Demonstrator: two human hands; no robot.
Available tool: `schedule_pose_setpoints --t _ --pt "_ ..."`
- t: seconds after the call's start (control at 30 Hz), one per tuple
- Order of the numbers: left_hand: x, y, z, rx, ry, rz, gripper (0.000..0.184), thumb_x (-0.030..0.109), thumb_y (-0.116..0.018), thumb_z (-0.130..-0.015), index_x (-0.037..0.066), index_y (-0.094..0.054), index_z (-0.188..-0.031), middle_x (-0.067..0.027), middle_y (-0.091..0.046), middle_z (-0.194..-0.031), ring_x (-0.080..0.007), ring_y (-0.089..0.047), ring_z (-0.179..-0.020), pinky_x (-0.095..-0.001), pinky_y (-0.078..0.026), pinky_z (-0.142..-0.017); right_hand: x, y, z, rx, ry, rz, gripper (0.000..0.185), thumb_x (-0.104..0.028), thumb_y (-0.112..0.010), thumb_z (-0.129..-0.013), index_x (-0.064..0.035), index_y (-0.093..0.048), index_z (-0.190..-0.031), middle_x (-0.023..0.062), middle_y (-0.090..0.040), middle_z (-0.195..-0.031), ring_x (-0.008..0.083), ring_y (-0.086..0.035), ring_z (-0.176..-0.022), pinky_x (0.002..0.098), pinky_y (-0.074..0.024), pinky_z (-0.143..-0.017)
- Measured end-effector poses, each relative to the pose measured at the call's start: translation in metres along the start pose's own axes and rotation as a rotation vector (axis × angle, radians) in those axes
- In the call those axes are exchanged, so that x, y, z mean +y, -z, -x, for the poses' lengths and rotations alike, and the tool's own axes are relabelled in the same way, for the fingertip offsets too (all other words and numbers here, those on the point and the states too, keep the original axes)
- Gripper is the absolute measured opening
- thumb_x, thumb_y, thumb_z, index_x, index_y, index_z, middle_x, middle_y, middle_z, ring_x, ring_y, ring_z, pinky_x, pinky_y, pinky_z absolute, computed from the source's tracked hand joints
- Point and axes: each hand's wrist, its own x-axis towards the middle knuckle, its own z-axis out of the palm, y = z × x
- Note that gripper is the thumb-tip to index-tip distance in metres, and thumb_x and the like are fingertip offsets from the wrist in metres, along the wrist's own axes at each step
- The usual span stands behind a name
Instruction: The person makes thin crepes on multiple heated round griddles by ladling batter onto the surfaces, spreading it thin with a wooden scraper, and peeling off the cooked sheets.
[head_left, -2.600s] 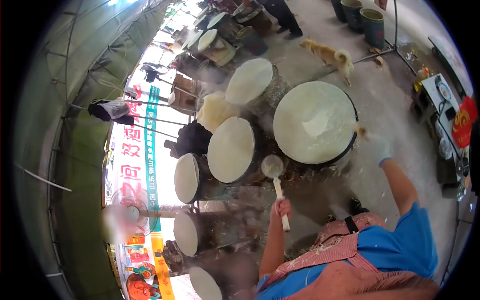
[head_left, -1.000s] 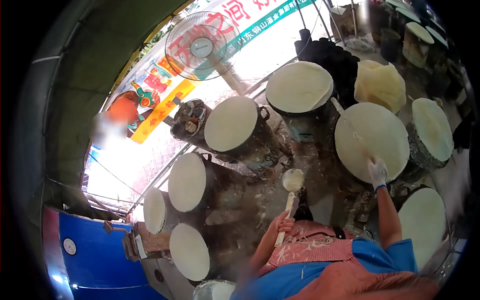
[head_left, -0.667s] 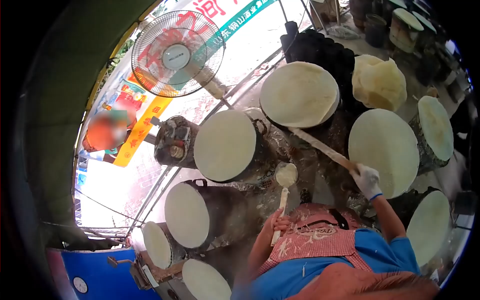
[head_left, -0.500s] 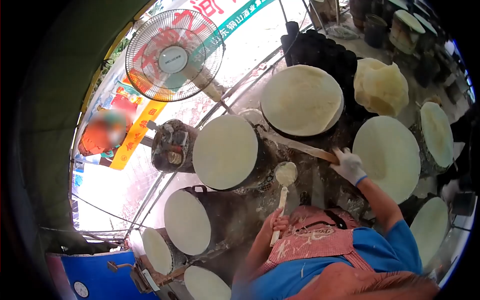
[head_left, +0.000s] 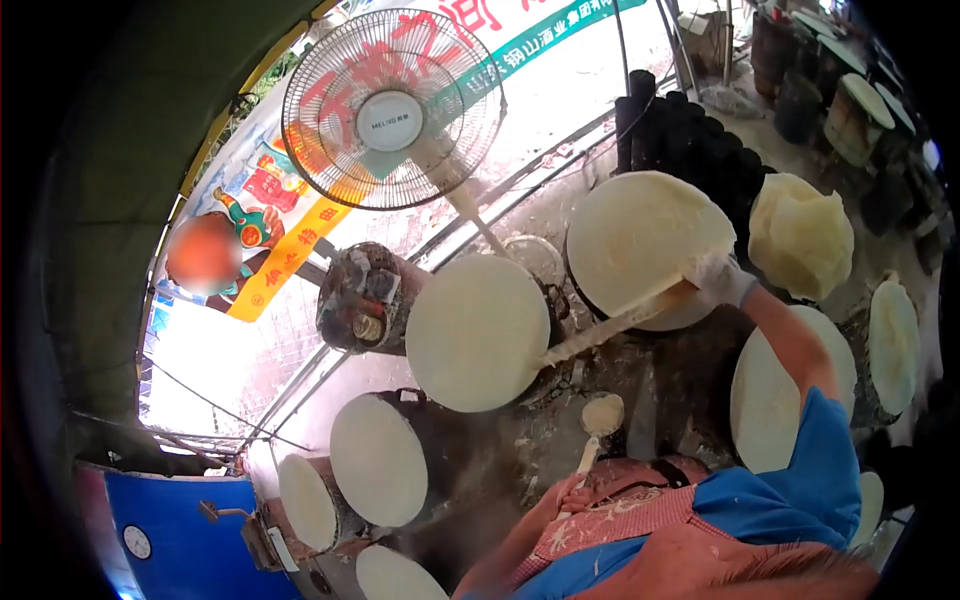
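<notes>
A long-handled ladle with pale batter in its bowl point(head_left: 603, 415) is in my left hand point(head_left: 572, 495), whose bare fingers wrap round the handle in front of the apron. My right hand point(head_left: 718, 278), in a white glove, is closed round the end of a long flat wooden stick point(head_left: 615, 322). It is at the right edge of a round griddle covered by a thin pale sheet point(head_left: 645, 240); the sheet's lower right edge looks loose. The stick crosses the griddle's front edge, and its far tip reaches a second sheet-covered griddle point(head_left: 478, 333).
More sheet-covered griddles stand at the left point(head_left: 378, 460) and right point(head_left: 785, 400). A folded pale sheet point(head_left: 800, 235) lies beside stacked black cylinders point(head_left: 690, 145). A standing fan point(head_left: 390, 120) is at upper left, near a cluttered drum point(head_left: 365, 300).
My right hand has moved from the right-hand griddle to the upper middle one and taken hold of the stick. The sheet's edge there looks looser. My left hand keeps the ladle; the view has turned.
</notes>
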Motion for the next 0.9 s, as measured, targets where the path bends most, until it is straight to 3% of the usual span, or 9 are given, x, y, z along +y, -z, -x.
schedule_pose_setpoints --t 0.03,0.07,0.17,0.23,0.27,0.43,0.7,0.8,0.9 --pt "0.003 0.011 -0.007 -0.164 -0.002 0.010 0.030 0.032 -0.051 -0.095 0.010 -0.032 -0.090 -0.0028 -0.038 -0.074 -0.0115 -0.037 -0.062 -0.0240 -0.029 -0.054 0.009 0.017 -0.015 -0.038 -0.054 0.023 0.019 -0.020 -0.062 -0.069 -0.0100 -0.062 -0.085 0.0108 -0.062 -0.082 0.0291 -0.063 -0.075 0.0412 -0.0501 -0.065" --pt "-0.002 0.068 -0.041 -0.612 0.103 0.240 0.040 0.027 -0.055 -0.093 0.006 -0.031 -0.116 -0.0103 -0.047 -0.098 -0.0162 -0.048 -0.085 -0.0270 -0.036 -0.073 0.016 0.045 -0.033 -0.075 -0.108 0.045 0.018 -0.020 -0.063 -0.070 -0.0102 -0.063 -0.085 0.0108 -0.062 -0.081 0.0292 -0.063 -0.075 0.0414 -0.0500 -0.065" --pt "0.035 -0.005 0.012 0.165 0.074 -0.211 0.034 0.032 -0.055 -0.093 0.003 -0.049 -0.109 -0.0050 -0.057 -0.084 -0.0120 -0.056 -0.070 -0.0220 -0.043 -0.061 0.071 0.065 -0.082 0.120 -0.251 -0.134 0.017 -0.021 -0.064 -0.072 -0.0092 -0.063 -0.083 0.0122 -0.062 -0.077 0.0300 -0.063 -0.076 0.0425 -0.0498 -0.067" --pt "0.044 0.020 -0.005 -0.297 0.302 0.214 0.030 0.036 -0.052 -0.094 0.008 -0.048 -0.084 0.0026 -0.047 -0.065 -0.0074 -0.045 -0.051 -0.0196 -0.035 -0.045 0.115 0.086 -0.103 0.294 -0.330 -0.214 0.017 -0.022 -0.064 -0.076 -0.0069 -0.062 -0.084 0.0141 -0.062 -0.077 0.0299 -0.063 -0.074 0.0420 -0.0493 -0.065" --pt "0.045 0.005 -0.008 0.032 0.296 0.228 0.041 0.040 -0.049 -0.096 0.016 -0.031 -0.068 0.0073 -0.027 -0.055 -0.0041 -0.024 -0.043 -0.0212 -0.019 -0.037 0.138 0.093 -0.108 0.322 -0.434 -0.267 0.017 -0.021 -0.063 -0.077 -0.0058 -0.061 -0.085 0.0149 -0.062 -0.076 0.0299 -0.062 -0.071 0.0411 -0.0489 -0.064" --pt "0.040 0.040 -0.044 -0.340 0.375 0.350 0.036 0.031 -0.051 -0.097 0.015 -0.038 -0.067 0.0038 -0.032 -0.057 -0.0083 -0.031 -0.046 -0.0231 -0.029 -0.042 0.223 0.107 -0.065 0.635 -1.002 -0.677 0.015 -0.018 -0.058 -0.080 -0.0036 -0.059 -0.084 0.0070 -0.056 -0.064 0.0177 -0.054 -0.053 0.0329 -0.0438 -0.050" --pt "0.062 -0.095 -0.105 0.010 -0.062 -0.315 0.027 0.029 -0.051 -0.096 0.013 -0.038 -0.080 0.0024 -0.036 -0.068 -0.0089 -0.034 -0.058 -0.0239 -0.031 -0.052 0.217 0.152 0.248 1.395 -1.578 -0.893 0.014 -0.017 -0.061 -0.076 -0.0024 -0.063 -0.078 0.0069 -0.057 -0.061 0.0168 -0.051 -0.049 0.0348 -0.0409 -0.045" --pt "0.027 -0.153 -0.128 0.027 -0.123 -0.458 0.024 0.029 -0.051 -0.096 0.012 -0.038 -0.085 0.0019 -0.037 -0.072 -0.0091 -0.035 -0.062 -0.0242 -0.032 -0.055 0.208 0.138 0.400 1.711 -1.435 -0.938 0.013 -0.014 -0.059 -0.077 -0.0016 -0.062 -0.076 0.0062 -0.056 -0.061 0.0157 -0.051 -0.049 0.0320 -0.0403 -0.045" --pt "-0.003 -0.199 -0.144 0.049 -0.158 -0.565 0.023 0.028 -0.051 -0.096 0.011 -0.038 -0.091 0.0014 -0.039 -0.076 -0.0093 -0.037 -0.067 -0.0244 -0.033 -0.059 0.157 0.148 0.529 1.666 -1.689 -1.082 0.004 -0.012 -0.055 -0.080 -0.0098 -0.056 -0.076 0.0002 -0.048 -0.060 0.0129 -0.044 -0.048 0.0272 -0.0345 -0.043"
